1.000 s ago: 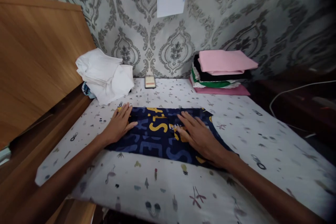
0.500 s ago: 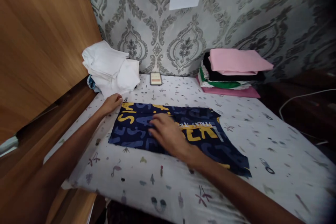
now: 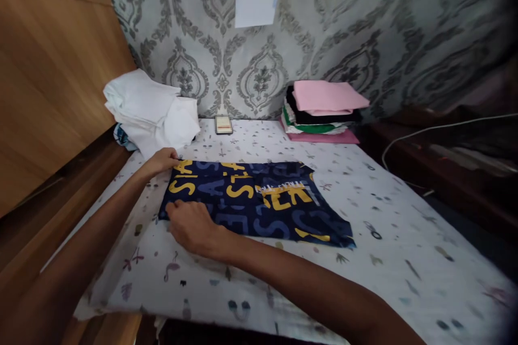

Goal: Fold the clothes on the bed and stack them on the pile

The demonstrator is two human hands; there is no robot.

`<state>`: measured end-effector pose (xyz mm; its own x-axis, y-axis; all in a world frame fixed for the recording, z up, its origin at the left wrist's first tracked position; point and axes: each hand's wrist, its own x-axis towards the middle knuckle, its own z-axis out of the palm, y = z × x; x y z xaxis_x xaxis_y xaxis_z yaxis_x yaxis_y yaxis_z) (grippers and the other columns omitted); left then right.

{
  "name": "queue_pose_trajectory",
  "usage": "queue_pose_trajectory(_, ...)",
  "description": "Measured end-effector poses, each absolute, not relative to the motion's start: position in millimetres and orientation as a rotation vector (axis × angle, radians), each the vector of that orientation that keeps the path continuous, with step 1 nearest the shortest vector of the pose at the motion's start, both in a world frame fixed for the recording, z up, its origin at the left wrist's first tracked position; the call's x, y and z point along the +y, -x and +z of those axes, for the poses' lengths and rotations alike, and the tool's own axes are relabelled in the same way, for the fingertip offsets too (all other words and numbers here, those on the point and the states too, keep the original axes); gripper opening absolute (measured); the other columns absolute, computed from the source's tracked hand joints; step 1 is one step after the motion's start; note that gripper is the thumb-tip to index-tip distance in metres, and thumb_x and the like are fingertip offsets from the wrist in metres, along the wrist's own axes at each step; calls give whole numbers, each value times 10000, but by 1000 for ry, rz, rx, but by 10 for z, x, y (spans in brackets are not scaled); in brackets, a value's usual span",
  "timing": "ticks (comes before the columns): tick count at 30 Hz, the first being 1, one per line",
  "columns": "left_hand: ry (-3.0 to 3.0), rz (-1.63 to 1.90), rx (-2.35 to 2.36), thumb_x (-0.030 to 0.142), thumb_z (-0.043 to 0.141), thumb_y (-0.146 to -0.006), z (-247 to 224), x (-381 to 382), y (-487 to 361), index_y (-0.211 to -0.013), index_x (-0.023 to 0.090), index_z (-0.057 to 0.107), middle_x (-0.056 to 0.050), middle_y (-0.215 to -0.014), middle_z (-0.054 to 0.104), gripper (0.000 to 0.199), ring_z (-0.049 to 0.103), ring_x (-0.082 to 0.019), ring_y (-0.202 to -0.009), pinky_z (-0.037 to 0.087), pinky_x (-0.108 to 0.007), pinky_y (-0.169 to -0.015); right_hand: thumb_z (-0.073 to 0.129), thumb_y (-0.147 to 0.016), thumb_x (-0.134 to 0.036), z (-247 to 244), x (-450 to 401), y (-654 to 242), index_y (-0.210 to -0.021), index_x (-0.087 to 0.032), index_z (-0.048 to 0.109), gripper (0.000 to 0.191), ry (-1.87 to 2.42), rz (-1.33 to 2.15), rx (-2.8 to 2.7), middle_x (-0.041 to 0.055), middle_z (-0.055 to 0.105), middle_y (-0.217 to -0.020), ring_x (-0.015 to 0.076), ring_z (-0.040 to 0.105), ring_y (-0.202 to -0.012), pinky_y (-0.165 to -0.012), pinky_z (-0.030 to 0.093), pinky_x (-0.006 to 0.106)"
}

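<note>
A navy garment with yellow and blue-grey lettering lies flat and folded on the patterned white sheet; its exact kind is unclear. At its far left corner, my left hand pinches the edge between closed fingers. My right hand is at the near left corner, fingers curled down onto the cloth there. The fingertips of the right hand are partly hidden behind the hand. Toward the right, the garment's end slants outward to a near corner.
White cloths are heaped at the back left beside a wooden panel. A small framed card stands near the patterned wall. Folded clothes, with a pink piece on top, are stacked at the back right. A pale cable runs beyond the bed's right side.
My right hand has moved left from the garment's middle to its near left corner and curled its fingers. My left hand stays at the far left corner. The view has turned slightly right.
</note>
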<state>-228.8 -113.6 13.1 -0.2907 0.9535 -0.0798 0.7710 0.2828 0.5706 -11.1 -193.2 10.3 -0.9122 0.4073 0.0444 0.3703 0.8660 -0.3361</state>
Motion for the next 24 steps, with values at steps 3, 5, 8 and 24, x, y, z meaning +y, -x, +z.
queue_pose_trajectory(3, -1463, 752, 2044, 315, 644, -584, 355, -1160, 2131, -704, 204, 521, 42, -605, 531, 205, 520, -145, -563, 386, -233, -488, 549, -836, -152, 134, -1842, -50, -890, -191, 619, 97, 832, 866, -2617, 41, 719, -866, 202, 677, -788, -677, 497, 297)
queue_pose_trajectory(5, -1435, 826, 1984, 302, 668, -574, 515, -1128, 1969, -750, 200, 556, 41, -616, 542, 233, 528, -143, -553, 381, -218, -454, 578, -771, -122, 114, -1788, -219, -792, -202, 567, 84, 864, 1186, -2306, -11, 675, -747, 169, 666, -738, -661, 484, 261)
queue_pose_trajectory(8, -1439, 898, 1854, 287, 690, -580, 709, -982, 1635, -841, 195, 623, 45, -610, 549, 284, 526, -125, -527, 372, -194, -428, 583, -725, -118, 34, -1745, -563, -767, -217, 495, 139, 803, 1698, -1782, -70, 592, -646, 132, 667, -646, -589, 487, 218)
queue_pose_trajectory(24, -1275, 649, 1542, 306, 778, -706, 87, -294, 304, -815, 159, 646, -13, -623, 665, 225, 658, -139, -592, 546, -233, -581, 623, -912, -255, -68, -1644, -1749, -830, -180, 499, 167, 1119, 2179, -928, 40, 692, -660, 179, 734, -580, -581, 596, 251)
